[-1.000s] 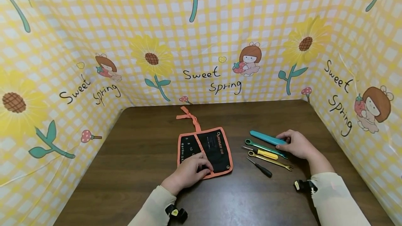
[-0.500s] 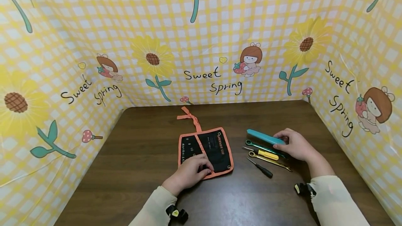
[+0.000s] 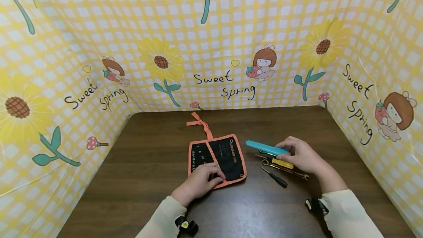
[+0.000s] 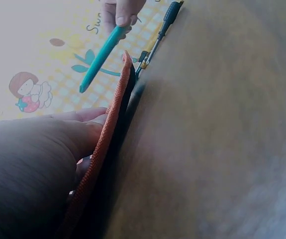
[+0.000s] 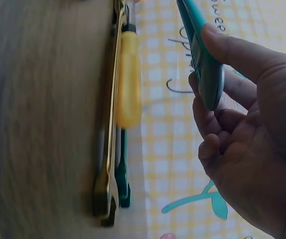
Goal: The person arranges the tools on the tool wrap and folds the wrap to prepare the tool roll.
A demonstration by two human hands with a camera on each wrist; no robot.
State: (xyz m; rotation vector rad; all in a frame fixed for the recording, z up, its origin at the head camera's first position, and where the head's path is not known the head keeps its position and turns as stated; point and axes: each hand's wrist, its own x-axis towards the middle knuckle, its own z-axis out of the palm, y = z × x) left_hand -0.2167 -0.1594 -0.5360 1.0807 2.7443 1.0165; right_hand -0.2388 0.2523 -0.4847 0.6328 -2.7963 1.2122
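A black tool pouch (image 3: 228, 155) with orange trim and size numbers lies on the table. My left hand (image 3: 198, 181) is at its near edge, thumb and forefinger close together, pinching the orange trim (image 4: 103, 139). To the right, my right hand (image 3: 304, 155) holds a teal utility knife (image 3: 262, 147) by one end, thumb on one side and fingers on the other. In the right wrist view the knife (image 5: 207, 69) is raised off the table. Below it lie a green wrench (image 5: 124, 174), mostly hidden in the head view, a yellow-handled screwdriver (image 3: 281, 163) and a gold wrench (image 3: 287, 170).
A small black screwdriver (image 3: 275, 178) lies nearest on the right. An orange tie strap (image 3: 203, 125) stretches from the pouch toward the back of the wooden table (image 3: 148, 157). Yellow checked cloth (image 3: 211, 47) walls the table at the back and both sides.
My right hand has lifted the teal utility knife and carried it left toward the pouch, over the green wrench. My left hand and the pouch stay in place.
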